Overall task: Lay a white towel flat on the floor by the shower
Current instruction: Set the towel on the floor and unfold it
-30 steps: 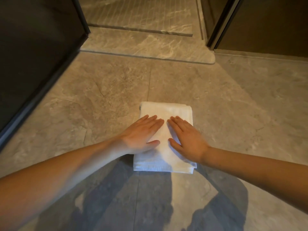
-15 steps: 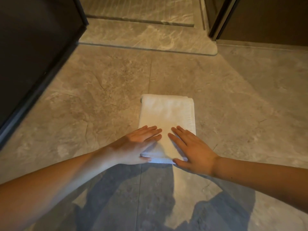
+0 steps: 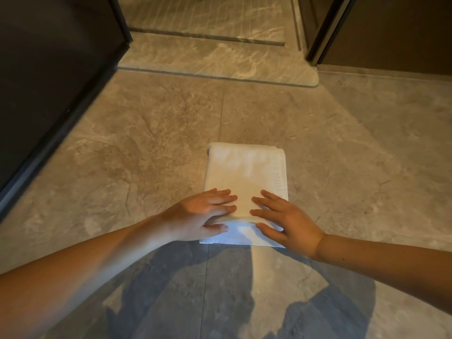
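A folded white towel (image 3: 245,174) lies on the grey stone floor (image 3: 146,148), a short way in front of the raised shower threshold (image 3: 208,59). Both hands sit at its near end. My left hand (image 3: 203,216) has its fingers flat on the top layer and its thumb tucked under that layer's near edge. My right hand (image 3: 286,221) mirrors it, fingers on top and thumb below the edge. A lower layer of the towel shows beneath the thumbs.
A dark panel (image 3: 49,81) runs along the left. A dark door frame (image 3: 325,33) and wall stand at the back right. Beyond the threshold lies the ribbed shower floor (image 3: 208,15). My shadow falls on the floor near me.
Both hands slid toward me from the towel's middle to its near end. Their thumbs now sit under the top layer's edge, and a lower layer has come into sight.
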The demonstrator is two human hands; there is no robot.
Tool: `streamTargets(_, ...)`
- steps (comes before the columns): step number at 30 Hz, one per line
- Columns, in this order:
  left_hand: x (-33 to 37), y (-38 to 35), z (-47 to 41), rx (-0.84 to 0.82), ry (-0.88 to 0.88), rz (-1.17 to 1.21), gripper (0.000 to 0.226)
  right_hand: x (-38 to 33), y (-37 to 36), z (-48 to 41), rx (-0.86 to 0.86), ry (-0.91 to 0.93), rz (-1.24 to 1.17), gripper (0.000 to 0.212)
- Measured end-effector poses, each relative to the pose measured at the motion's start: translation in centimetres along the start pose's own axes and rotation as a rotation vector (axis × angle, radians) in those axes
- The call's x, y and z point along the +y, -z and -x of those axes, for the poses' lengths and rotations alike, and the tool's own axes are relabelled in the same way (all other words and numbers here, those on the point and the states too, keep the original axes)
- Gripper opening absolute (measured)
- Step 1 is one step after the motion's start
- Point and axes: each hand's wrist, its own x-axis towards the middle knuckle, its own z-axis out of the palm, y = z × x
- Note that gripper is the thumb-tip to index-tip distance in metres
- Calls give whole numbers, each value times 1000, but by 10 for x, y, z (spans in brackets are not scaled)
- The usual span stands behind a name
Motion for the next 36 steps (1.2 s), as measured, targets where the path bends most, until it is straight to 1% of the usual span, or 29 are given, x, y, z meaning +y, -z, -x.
streamTargets(4, -2, 0, 0, -49, 24, 46, 47, -2, 0, 0, 4, -20, -77, 33)
streamTargets(8, -1, 3, -3, -74, 112, 236, 38, -5, 4, -3, 41, -142, -229, 27)
streamTargets(12, 1, 4, -4, -85, 138, 278, 36, -8, 6, -6, 33, -186, -244, 22)
streamTargets(14, 1, 6, -2, -107, 124, 247, 45, -10, 8, -7, 29, -222, -258, 21)
streamTargets(17, -2, 9, 7, -121, 50, 116, 73, -12, 11, -11, 63, -265, -250, 21)
streamTargets(19, -5, 10, 11, -131, 32, 71, 82, -13, 12, -13, 66, -273, -251, 22)
streamTargets(21, -5, 10, 11, -119, 54, 72, 76, -15, 13, -14, 63, -281, -266, 22)
streamTargets(25, -4, 10, 6, -65, 99, 152, 52, -19, 16, -13, 75, -320, -326, 22)
streamTargets(26, -4, 10, 5, -61, 117, 187, 49, -20, 17, -12, 80, -306, -346, 24)
streamTargets(27, -4, 10, 5, -56, 135, 221, 46, -23, 18, -10, 68, -266, -325, 31)
streamTargets(30, -1, 12, 4, -39, 227, 306, 42, -31, 13, -7, -102, -88, -64, 76)
streamTargets(31, 0, 13, 3, -18, 241, 327, 41, -34, 10, -6, -145, -44, 15, 85)
streamTargets(33, 2, 16, 0, 16, 237, 359, 42, -35, 6, -5, -161, -26, 69, 92)
streamTargets(36, 3, 24, -2, 30, 254, 396, 43, -33, 15, -4, -67, -92, -24, 87)
